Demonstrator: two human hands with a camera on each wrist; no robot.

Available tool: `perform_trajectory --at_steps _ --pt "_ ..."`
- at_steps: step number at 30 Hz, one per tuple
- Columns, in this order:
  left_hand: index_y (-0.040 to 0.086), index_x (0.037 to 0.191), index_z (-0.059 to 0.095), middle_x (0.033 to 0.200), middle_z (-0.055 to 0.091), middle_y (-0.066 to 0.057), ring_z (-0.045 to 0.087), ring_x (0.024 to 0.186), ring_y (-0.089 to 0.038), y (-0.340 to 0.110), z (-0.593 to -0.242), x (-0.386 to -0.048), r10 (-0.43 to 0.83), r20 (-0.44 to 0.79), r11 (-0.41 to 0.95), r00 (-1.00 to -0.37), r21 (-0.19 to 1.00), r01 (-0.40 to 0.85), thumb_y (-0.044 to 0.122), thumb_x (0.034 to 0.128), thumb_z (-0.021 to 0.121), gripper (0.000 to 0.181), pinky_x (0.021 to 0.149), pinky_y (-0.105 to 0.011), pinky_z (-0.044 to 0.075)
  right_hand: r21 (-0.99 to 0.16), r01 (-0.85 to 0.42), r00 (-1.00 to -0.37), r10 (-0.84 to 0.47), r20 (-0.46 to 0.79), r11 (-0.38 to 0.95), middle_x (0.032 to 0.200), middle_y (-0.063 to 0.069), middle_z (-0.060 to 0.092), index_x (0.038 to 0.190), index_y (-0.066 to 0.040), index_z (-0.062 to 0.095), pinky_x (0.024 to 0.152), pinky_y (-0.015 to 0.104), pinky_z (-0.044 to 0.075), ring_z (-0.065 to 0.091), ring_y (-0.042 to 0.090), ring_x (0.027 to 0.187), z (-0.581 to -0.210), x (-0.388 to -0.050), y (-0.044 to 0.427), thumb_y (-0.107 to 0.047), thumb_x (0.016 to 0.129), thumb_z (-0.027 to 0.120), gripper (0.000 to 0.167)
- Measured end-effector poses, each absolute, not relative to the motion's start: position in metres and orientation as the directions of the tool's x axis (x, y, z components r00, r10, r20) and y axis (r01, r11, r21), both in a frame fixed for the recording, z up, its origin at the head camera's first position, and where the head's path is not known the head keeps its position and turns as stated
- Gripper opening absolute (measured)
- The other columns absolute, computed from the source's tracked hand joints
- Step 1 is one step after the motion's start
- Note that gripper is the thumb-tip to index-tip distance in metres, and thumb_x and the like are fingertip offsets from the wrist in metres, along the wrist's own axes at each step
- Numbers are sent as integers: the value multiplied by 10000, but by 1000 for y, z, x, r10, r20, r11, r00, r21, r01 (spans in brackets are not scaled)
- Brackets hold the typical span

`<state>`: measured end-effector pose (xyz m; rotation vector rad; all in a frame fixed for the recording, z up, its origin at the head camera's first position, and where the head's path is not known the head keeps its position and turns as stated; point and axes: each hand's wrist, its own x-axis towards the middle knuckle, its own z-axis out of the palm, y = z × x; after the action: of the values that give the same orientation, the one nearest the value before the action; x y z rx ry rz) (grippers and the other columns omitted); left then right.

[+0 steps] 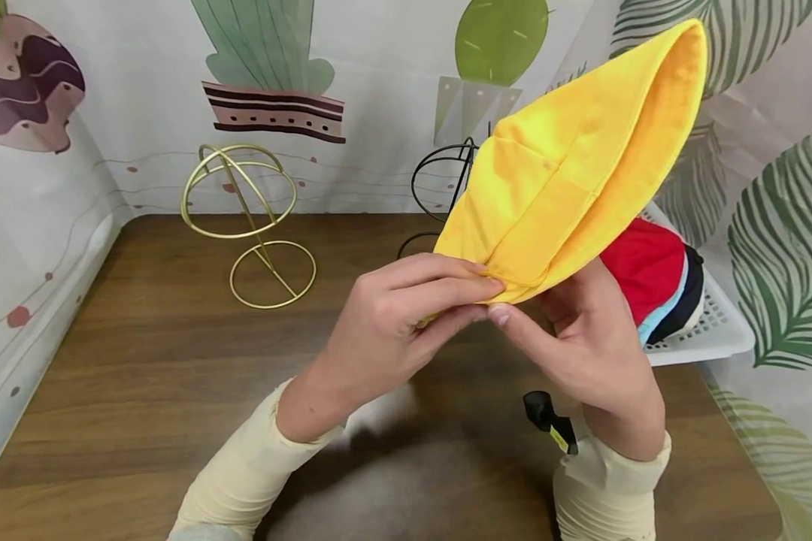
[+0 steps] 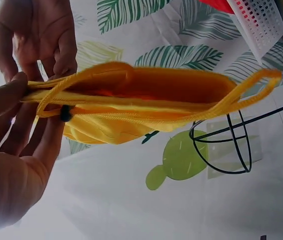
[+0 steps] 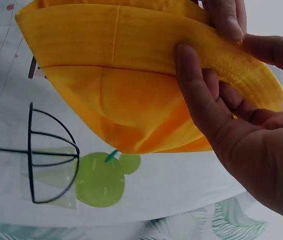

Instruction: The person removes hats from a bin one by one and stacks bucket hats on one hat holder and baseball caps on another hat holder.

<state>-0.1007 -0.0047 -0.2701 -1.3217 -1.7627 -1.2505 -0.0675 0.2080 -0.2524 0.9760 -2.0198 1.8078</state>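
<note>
A yellow bucket hat (image 1: 548, 173), raised above the table and tilted on its side, is held in both hands. My left hand (image 1: 406, 315) pinches the brim edge nearest me between thumb and fingers. Close beside it, my right hand (image 1: 595, 353) grips the same brim, its thumb at the edge and its fingers partly hidden behind the cloth. In the left wrist view, a yellow cord (image 2: 256, 85) with a black toggle (image 2: 66, 113) hangs at the hat's opening. The right wrist view shows the right fingers (image 3: 194, 75) against the stitched brim.
A gold wire hat stand (image 1: 264, 248) stands at the table's back left. Behind the hat is a black wire stand (image 1: 440, 180), partly covered. At right, a white basket (image 1: 724, 323) holds red, light blue and black hats (image 1: 649, 270). A black strap (image 1: 548, 421) shows by the right wrist.
</note>
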Motion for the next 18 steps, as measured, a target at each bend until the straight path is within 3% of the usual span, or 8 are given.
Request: perform_trajectory --at_steps 5,12,18 --pt "21 1076 830 1057 797 -69 751 1014 -159 -8 -269 -106 391 852 10 -348 374 927 21 881 849 196 982 -278 575 -777 -629 -736 -307 603 -21 1287 261 578 1402 153 469 964 370 605 656 339 1129 -255 -69 211 244 799 676 643" --pt "26 1058 824 994 780 -61 706 920 -131 -7 -274 -112 356 840 -8 -410 442 897 -19 908 810 157 838 -244 586 -781 -622 -776 -180 604 60 1310 258 588 1397 107 519 995 372 591 611 390 1166 -258 -71 199 198 799 689 629" --pt "28 1021 809 967 768 -53 705 916 -125 -4 -275 -115 331 843 -38 -424 460 887 -31 896 815 138 849 -268 590 -740 -666 -745 -133 654 92 1250 241 631 1336 129 553 982 372 596 655 349 1112 -263 -78 192 179 825 686 530"
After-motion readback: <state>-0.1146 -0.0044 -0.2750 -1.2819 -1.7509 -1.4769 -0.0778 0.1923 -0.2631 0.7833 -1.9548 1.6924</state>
